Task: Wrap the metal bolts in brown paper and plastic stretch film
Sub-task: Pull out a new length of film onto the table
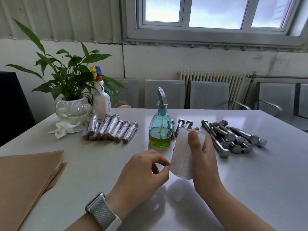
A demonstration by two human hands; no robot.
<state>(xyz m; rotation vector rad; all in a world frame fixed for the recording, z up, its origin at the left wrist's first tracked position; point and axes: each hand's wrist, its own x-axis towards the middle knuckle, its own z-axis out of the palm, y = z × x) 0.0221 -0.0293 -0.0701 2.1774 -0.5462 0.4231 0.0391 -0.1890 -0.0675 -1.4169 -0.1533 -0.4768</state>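
Note:
My right hand grips a white roll of plastic stretch film, held upright above the table's middle. My left hand is beside the roll, its thumb and forefinger pinched at the roll's left edge. A pile of bare metal bolts lies to the right behind the roll. A stack of brown paper sheets lies at the front left. Several wrapped bolts lie in a row at the back left.
A teal spray bottle with green liquid stands just behind the roll. A potted plant in a glass bowl, a white spray bottle and a crumpled tissue sit at the back left. Metal chairs line the wall.

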